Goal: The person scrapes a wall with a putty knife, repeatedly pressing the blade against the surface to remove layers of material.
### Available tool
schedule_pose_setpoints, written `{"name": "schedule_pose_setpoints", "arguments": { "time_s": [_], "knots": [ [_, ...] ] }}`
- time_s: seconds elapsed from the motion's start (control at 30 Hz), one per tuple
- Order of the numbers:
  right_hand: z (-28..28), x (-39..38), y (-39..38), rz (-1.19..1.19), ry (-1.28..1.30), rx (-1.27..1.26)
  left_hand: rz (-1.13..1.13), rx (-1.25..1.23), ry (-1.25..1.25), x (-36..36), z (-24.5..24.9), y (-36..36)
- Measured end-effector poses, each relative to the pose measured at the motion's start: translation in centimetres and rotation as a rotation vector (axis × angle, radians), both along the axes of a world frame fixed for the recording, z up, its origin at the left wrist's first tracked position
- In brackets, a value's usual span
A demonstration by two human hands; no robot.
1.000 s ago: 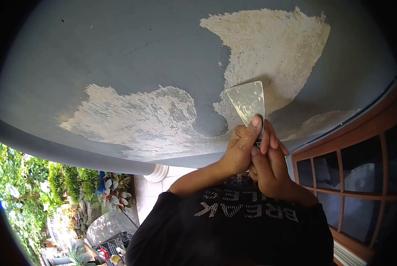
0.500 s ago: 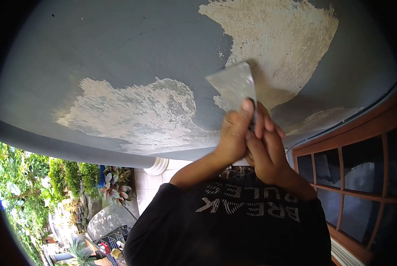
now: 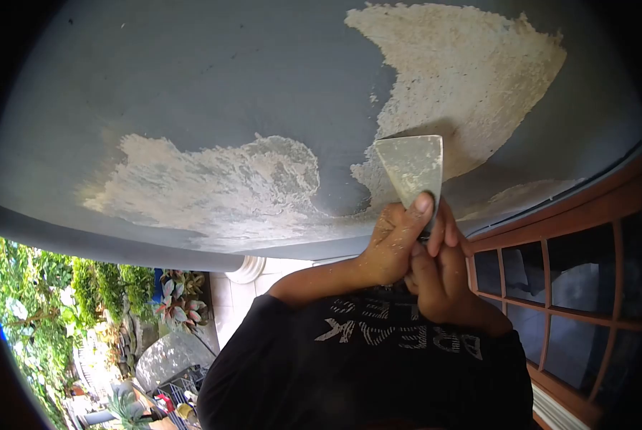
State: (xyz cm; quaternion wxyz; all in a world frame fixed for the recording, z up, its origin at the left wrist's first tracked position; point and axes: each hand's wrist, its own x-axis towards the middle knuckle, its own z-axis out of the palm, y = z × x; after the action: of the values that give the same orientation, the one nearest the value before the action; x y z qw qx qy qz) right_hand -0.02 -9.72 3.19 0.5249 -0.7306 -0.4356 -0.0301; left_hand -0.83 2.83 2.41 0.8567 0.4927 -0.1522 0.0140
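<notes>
A putty knife point(image 3: 415, 161) with a broad, dust-streaked metal blade points away from me, its wide edge over the border of a bare patch point(image 3: 471, 82) on the grey painted wall point(image 3: 192, 86). My left hand point(image 3: 391, 247) is closed around it, thumb pressed on the blade near the handle. On the other side my right hand point(image 3: 439, 276) wraps the handle, fingers close against the left ones. Both hands hide most of the handle. Pale flecks dot the left hand. A second scraped patch point(image 3: 213, 183) lies to the left.
At right is a brown-framed window point(image 3: 543, 308) with dark panes, and a cable point(image 3: 593, 175) runs along the wall above it. A round column base point(image 3: 248, 269) stands on pale tiles. Garden plants point(image 3: 41, 301) and a wire rack point(image 3: 178, 394) are at lower left.
Both hands and the putty knife have come down toward my chest and slightly right. The blade has turned, so its wide edge now lies nearly level in view.
</notes>
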Motion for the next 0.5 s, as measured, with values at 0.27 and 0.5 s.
{"name": "schedule_pose_setpoints", "arguments": {
  "time_s": [0.27,0.5],
  "knots": [
    [-0.8,-0.3,-0.6,0.064,0.615,0.119,0.007,0.024,0.032,0.4,-0.2,-0.6],
    [-0.2,-0.3,-1.2,0.115,0.676,0.097,0.028,-0.022,0.063,0.1,0.5,-1.2]
  ]
}}
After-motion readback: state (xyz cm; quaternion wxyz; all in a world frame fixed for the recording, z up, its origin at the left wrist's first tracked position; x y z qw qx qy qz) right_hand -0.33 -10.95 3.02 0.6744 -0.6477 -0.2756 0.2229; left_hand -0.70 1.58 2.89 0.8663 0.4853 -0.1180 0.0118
